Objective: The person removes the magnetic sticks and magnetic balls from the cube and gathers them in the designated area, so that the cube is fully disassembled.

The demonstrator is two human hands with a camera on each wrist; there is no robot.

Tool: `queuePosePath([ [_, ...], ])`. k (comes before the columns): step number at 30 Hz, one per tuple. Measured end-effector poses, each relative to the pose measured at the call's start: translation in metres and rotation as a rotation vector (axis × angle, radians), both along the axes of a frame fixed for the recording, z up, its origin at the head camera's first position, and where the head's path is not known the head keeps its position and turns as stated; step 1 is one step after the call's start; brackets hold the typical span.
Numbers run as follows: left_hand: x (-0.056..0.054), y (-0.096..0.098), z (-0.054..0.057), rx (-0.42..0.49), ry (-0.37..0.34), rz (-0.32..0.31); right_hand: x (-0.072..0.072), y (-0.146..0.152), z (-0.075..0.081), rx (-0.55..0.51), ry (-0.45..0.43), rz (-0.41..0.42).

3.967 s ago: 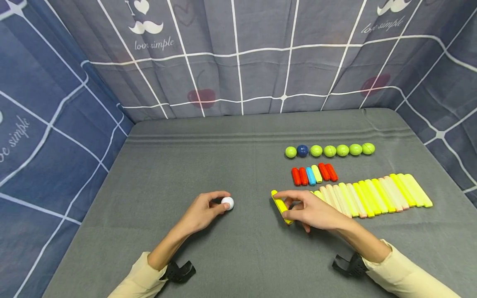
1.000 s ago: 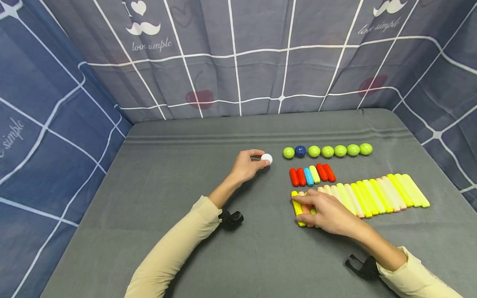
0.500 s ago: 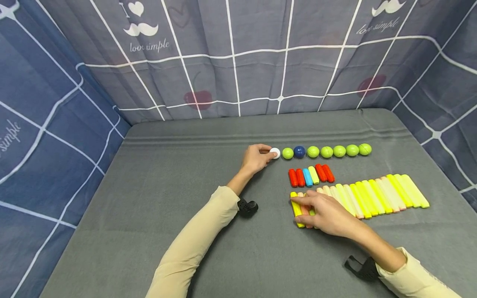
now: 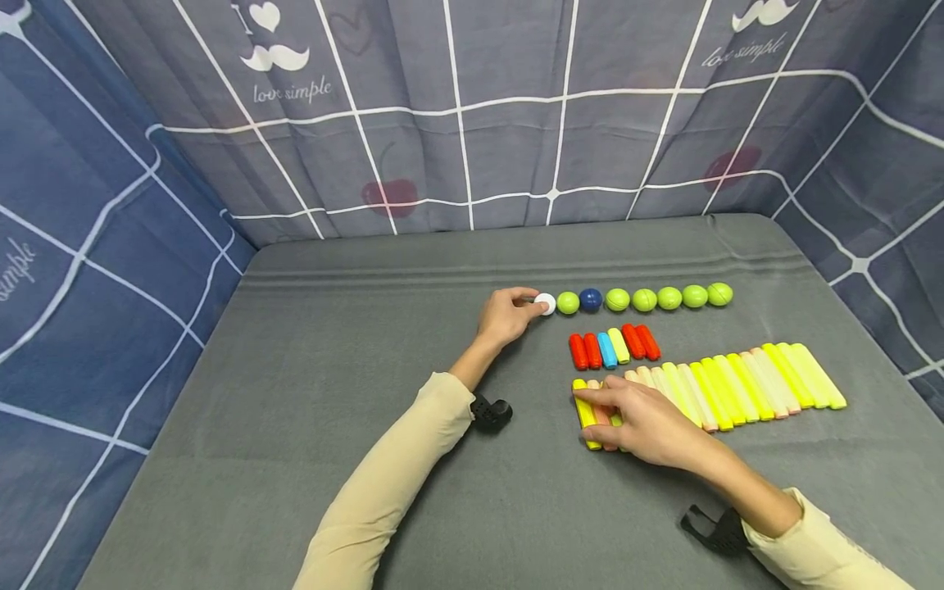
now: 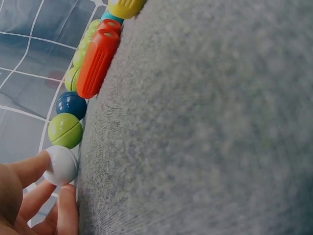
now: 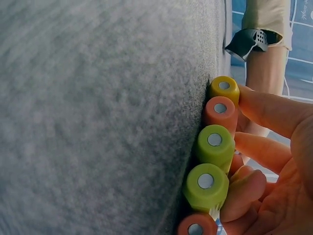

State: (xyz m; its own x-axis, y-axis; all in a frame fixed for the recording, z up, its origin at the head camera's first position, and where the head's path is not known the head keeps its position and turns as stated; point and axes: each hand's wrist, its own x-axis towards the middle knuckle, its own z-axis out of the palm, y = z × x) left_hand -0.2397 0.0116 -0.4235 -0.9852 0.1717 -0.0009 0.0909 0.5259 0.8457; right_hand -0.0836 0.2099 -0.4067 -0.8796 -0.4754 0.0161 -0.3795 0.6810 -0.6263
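Note:
In the head view my left hand (image 4: 507, 315) pinches a white ball (image 4: 545, 304) between thumb and fingers. That ball sits on the cloth at the left end of a row of balls, beside a lime-green ball (image 4: 568, 303). A dark blue ball (image 4: 591, 300) comes after it. My right hand (image 4: 649, 418) grips a yellow magnetic stick (image 4: 582, 401) lengthwise, index finger at its far end and thumb at its near end. This stick lies at the left end of a long stick row, whose neighbouring sticks are partly covered by the hand. Silver discs show in the stick ends (image 6: 214, 139) in the right wrist view.
Between the balls and long sticks lies a row of short sticks: red (image 4: 578, 352), blue (image 4: 608, 351) and yellow-green. Long yellow and pale sticks (image 4: 737, 385) stretch rightward. Grey cloth (image 4: 332, 369) covers the table, with patterned curtains (image 4: 413, 106) at the back and sides.
My left hand has carried the white ball forward and right to the ball row. My right hand has moved the yellow stick right, against the long row. Over the last half second both hands barely move.

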Motion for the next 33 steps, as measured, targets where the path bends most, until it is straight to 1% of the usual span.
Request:
queuePosePath([
  [8,0.001,-0.003,0.002,0.026,-0.024,-0.007,-0.001,0.0,-0.001,-0.007,0.012,0.011],
  [13,0.001,-0.005,0.006,0.076,-0.082,-0.023,-0.001,0.0,-0.002,-0.009,0.016,0.011],
  [17,0.0,-0.007,0.005,0.12,-0.123,-0.032,-0.002,0.001,-0.002,-0.012,0.004,0.01],
  [20,0.003,-0.012,0.003,0.142,-0.132,-0.053,-0.001,0.0,-0.003,-0.018,-0.015,0.01],
  [22,0.006,-0.019,0.002,0.14,-0.119,-0.082,0.0,0.0,-0.003,-0.021,-0.022,0.008],
  [24,0.008,-0.03,0.003,0.116,-0.078,-0.12,0.001,0.0,-0.003,-0.019,-0.018,0.006],
  [25,0.01,-0.038,0.004,0.089,-0.045,-0.138,0.002,0.0,-0.003,-0.016,-0.015,0.007],
  [28,0.015,-0.067,0.01,-0.01,0.068,-0.172,0.003,-0.001,-0.003,-0.012,-0.011,0.014],
  [30,0.018,-0.092,0.016,-0.077,0.124,-0.172,0.002,-0.001,-0.002,-0.027,-0.013,0.021],
  [32,0.02,-0.117,0.022,-0.123,0.147,-0.155,0.0,0.0,-0.001,-0.055,-0.002,0.025],
  [33,0.021,-0.13,0.024,-0.131,0.144,-0.141,-0.001,0.001,0.0,-0.065,0.016,0.016],
])
